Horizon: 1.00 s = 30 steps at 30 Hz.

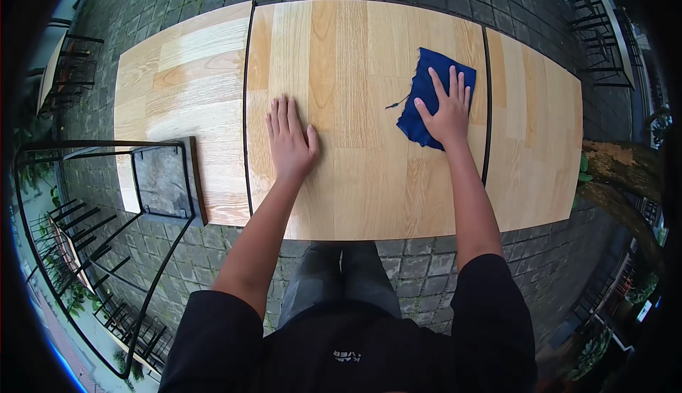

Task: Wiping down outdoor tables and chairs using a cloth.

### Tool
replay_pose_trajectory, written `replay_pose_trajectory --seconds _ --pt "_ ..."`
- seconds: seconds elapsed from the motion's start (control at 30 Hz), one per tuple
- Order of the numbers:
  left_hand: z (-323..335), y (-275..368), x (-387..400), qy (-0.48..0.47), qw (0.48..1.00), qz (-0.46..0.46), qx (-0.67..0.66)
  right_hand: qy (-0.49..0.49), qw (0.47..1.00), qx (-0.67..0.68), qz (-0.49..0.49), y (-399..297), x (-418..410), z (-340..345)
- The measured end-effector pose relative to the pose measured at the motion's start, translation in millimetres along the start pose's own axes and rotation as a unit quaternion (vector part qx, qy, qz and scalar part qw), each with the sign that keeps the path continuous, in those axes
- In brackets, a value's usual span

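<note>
A blue cloth point(426, 94) with frayed edges lies spread on the right part of the middle wooden tabletop point(346, 180). My right hand point(447, 110) rests flat on the cloth, palm down, fingers apart; its wrist crosses the cloth's near edge. A loose thread sticks out from the cloth's left side. My left hand point(290, 140) lies palm down on the bare wood left of centre, with its thumb held away from the fingers and nothing in it. Both hands are on the same tabletop, well apart.
More wooden tabletops adjoin on the left point(197, 100) and right point(533, 126), with dark seams between. An upturned stool point(162, 180) with black metal legs sits at the near left corner. Grey paving point(426, 270) surrounds the tables. A thick tree trunk point(618, 166) stands at the right.
</note>
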State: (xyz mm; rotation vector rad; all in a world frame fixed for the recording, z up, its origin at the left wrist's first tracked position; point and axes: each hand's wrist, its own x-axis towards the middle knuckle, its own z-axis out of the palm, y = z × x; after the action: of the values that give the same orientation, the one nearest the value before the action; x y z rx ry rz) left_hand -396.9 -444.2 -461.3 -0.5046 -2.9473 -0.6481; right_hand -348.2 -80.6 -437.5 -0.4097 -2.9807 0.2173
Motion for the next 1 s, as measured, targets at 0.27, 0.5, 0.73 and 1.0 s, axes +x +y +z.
replay_pose_trajectory --seconds 0.27,0.5,0.73,1.0 --pt "-2 1 2 0.015 0.999 -0.008 -0.051 0.091 0.995 0.007 0.038 -164 113 69" --pt "-3 -8 -2 0.0 0.999 -0.006 -0.038 -0.012 0.977 0.106 -0.183 -158 39 42" --pt "1 -3 2 0.01 0.999 0.008 -0.042 0.056 0.997 0.055 0.014 52 39 20" --pt "-1 0 3 -0.013 1.0 -0.017 -0.019 0.063 0.985 -0.095 0.128 69 143 38"
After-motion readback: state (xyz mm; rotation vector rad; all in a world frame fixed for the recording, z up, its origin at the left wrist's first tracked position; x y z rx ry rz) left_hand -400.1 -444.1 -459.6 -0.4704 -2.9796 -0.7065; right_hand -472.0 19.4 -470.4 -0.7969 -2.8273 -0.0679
